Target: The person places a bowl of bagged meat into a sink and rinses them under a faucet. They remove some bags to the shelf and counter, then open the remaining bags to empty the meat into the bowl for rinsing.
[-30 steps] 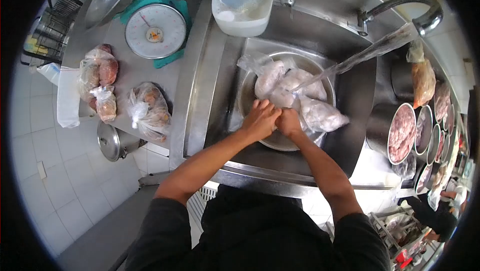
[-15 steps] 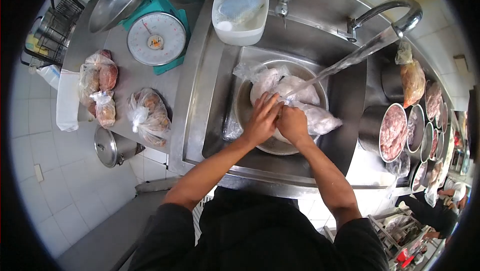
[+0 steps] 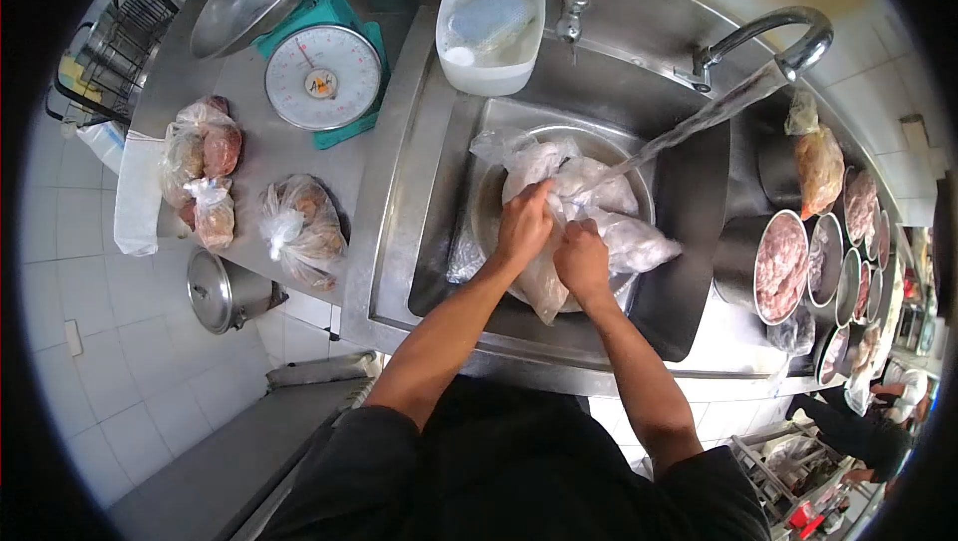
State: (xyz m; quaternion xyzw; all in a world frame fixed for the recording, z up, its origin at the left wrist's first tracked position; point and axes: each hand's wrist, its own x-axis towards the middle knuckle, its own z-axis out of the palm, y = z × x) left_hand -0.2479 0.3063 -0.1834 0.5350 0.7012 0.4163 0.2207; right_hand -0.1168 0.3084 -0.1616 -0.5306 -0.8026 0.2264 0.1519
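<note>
In the sink (image 3: 439,271) stands a round metal bowl (image 3: 486,204) with several clear plastic bags of pale, frozen-looking food (image 3: 631,242). Tap water runs onto them. My left hand (image 3: 524,229) is closed on the gathered plastic of a clear bag (image 3: 544,288), whose lower end hangs over the bowl's near side. Close by on the right, my right hand (image 3: 582,260) is curled shut on the same bag's plastic. The fingertips and exact grip are partly hidden.
A running faucet (image 3: 804,47) arches from the right, and a second tap (image 3: 570,17) stands behind. A white container (image 3: 489,77) holds a sponge. Left are a scale (image 3: 324,77) and bagged meat (image 3: 302,222); right, metal pots of meat (image 3: 781,267). A person (image 3: 878,431) is far right.
My hands have moved slightly apart, the right one a little lower. More of the bag now shows below them, drawn toward the bowl's near rim. The view has shifted slightly.
</note>
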